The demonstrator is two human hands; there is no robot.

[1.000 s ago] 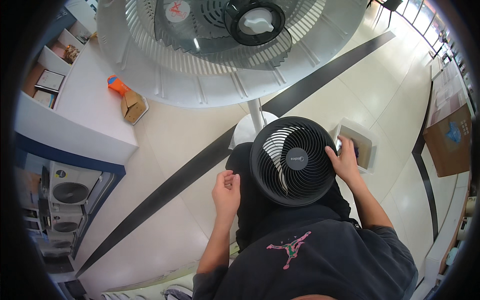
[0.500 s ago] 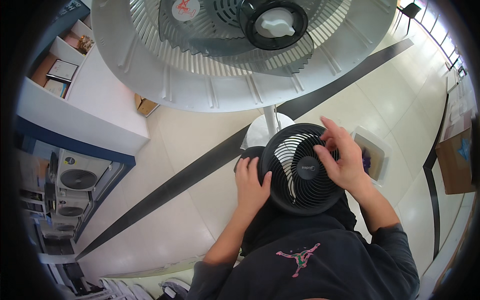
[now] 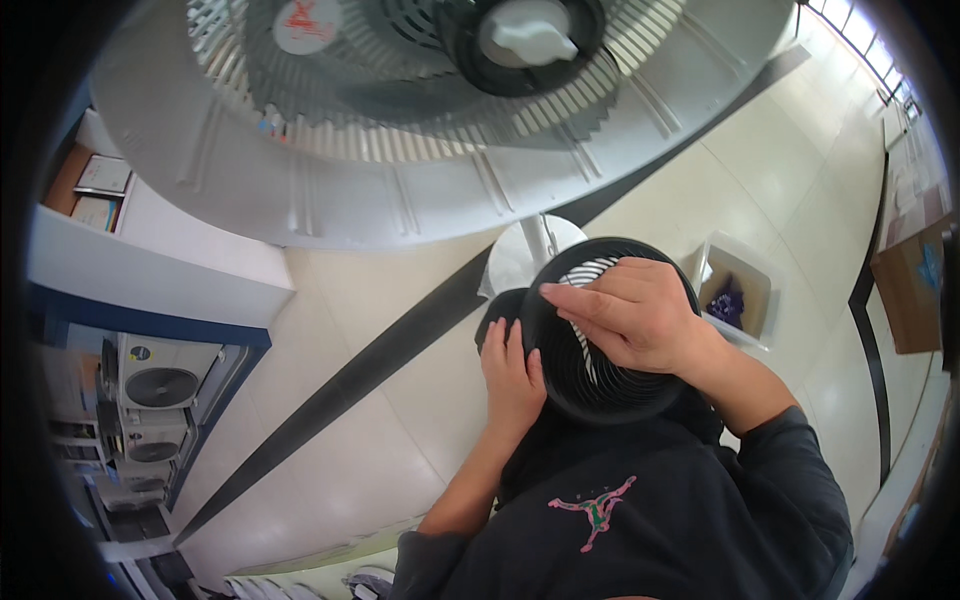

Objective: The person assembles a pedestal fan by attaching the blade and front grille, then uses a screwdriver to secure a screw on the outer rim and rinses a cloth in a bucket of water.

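A round black fan (image 3: 573, 385) with a spiral grille rests on my lap, its face tilted up. My left hand (image 3: 514, 375) grips the fan's left edge, thumb on the rim and fingers over the dark part behind it. Above the grille hovers my right hand (image 3: 625, 315), closed, with thumb and index finger pinched together and pointing left toward the rim. Whatever is between those fingertips, if anything, is too small to make out. The hand covers the middle of the grille.
Overhead looms a large grey fan (image 3: 400, 215) with a white knob, its pole on a round white base (image 3: 500, 262). A pale plastic bin (image 3: 765, 300) with something purple stands at right, a cardboard box (image 3: 912, 290) beyond. Outdoor air-conditioner units (image 3: 160, 375) line the left.
My right hand has swung left across the grille, its fingers going from spread to pinched. My left hand stays on the fan's edge. The view has shifted slightly.
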